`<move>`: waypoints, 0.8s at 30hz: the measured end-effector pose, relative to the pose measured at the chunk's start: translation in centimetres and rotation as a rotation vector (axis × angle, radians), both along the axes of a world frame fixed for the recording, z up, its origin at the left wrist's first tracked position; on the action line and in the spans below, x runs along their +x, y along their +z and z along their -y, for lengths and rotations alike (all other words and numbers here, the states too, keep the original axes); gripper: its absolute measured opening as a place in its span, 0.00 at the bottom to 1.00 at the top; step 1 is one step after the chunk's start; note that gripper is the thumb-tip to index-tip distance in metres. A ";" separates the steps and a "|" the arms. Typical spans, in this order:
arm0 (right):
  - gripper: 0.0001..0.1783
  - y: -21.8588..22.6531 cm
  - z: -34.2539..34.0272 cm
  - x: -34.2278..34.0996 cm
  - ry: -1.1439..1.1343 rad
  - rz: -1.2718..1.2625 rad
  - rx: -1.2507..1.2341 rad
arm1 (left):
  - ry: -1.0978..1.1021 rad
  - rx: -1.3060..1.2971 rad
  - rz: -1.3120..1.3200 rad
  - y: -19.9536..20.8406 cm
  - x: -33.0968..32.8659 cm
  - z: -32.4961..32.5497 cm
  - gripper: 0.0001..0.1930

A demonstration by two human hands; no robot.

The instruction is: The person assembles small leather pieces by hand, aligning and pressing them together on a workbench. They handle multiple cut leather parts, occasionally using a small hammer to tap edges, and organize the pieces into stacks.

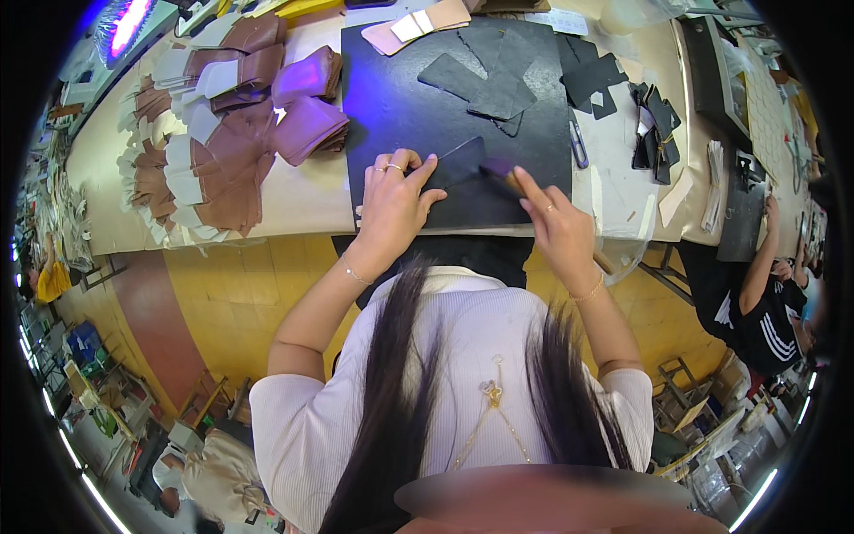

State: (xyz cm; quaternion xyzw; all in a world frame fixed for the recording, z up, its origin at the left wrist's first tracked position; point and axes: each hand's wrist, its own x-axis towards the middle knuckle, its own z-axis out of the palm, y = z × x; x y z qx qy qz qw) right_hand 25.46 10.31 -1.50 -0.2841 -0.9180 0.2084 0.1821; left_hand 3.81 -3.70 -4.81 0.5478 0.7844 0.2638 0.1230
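Two bare hands are over a big black mat point(382, 116) on the table. On the near part of the mat, between the hands, lies a flat black piece point(464, 162). The left hand point(394, 200) is not gripping anything that shows. Its thumb and pointing finger are spread apart at the left end of the piece, and its other fingers are bent. I cannot tell how hard it pushes. The right hand point(560, 227) is grasping a tool point(500, 169) with a dark tip, and the pointing finger lies along it. The tip is at the right end of the black piece. Each wrist has a thin bracelet, and there are rings on the fingers.

On the far part of the mat, more black pieces point(489, 84) lie in a messy heap. At the far edge there are some light pink-tan pieces point(445, 16) with a white strip on them. Left of the mat are lots of brown pieces point(245, 133) with pale ends, stacked and fanned out. Next to them, close to the mat, two stacks point(307, 129) look purple. To the right of the mat lies a thin dark tool with a loop point(579, 147). Farther right is a pile of small black bits point(656, 129), with a bundle of white strips point(713, 187) beyond it. On the far right side, another person in a black top point(769, 325) has an arm up by the table.
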 end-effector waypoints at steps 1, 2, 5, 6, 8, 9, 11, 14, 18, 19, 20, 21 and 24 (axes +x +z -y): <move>0.29 -0.1 -0.1 -0.1 0.000 0.136 0.011 | 0.001 -0.018 0.015 0.0 0.0 0.0 0.24; 0.29 -0.2 -0.2 -0.2 -0.017 0.002 -0.006 | 0.000 0.003 0.001 -0.1 -0.1 -0.1 0.24; 0.29 0.0 -0.3 -0.4 -0.023 -0.174 -0.038 | -0.002 -0.003 0.002 0.0 0.0 0.1 0.24; 0.29 0.1 -0.4 -0.5 0.004 -0.098 -0.005 | -0.002 -0.008 0.003 0.0 0.0 0.1 0.24; 0.29 0.3 -0.6 -0.7 0.017 0.019 0.036 | -0.009 -0.016 0.013 0.0 0.0 0.1 0.24; 0.29 0.4 -0.6 -0.8 0.005 0.059 0.042 | -0.013 -0.022 0.021 0.0 0.0 0.2 0.24; 0.29 0.3 -0.8 -1.1 -0.010 -0.028 0.037 | -0.001 -0.022 0.019 0.0 0.0 0.2 0.24; 0.30 -0.2 -1.1 -1.9 -0.013 -0.144 0.030 | 0.004 -0.019 0.008 0.0 0.0 0.1 0.24; 0.30 -0.7 -1.6 -2.4 0.001 -0.115 0.067 | -0.003 0.014 0.021 -0.1 -0.1 -0.1 0.23; 0.30 -0.7 -1.6 -2.4 -0.039 -0.231 0.051 | -0.003 0.011 0.031 -0.1 0.0 0.1 0.23; 0.30 -0.6 -1.6 -2.4 -0.005 -0.190 0.048 | 0.008 0.008 0.029 -0.1 0.0 0.1 0.24; 0.30 -0.4 -1.6 -2.5 0.006 -0.157 0.056 | 0.014 0.008 0.022 -0.1 0.1 0.2 0.24; 0.29 0.2 -1.8 -2.7 0.016 0.111 0.129 | 0.003 0.005 0.020 -0.1 0.0 0.2 0.25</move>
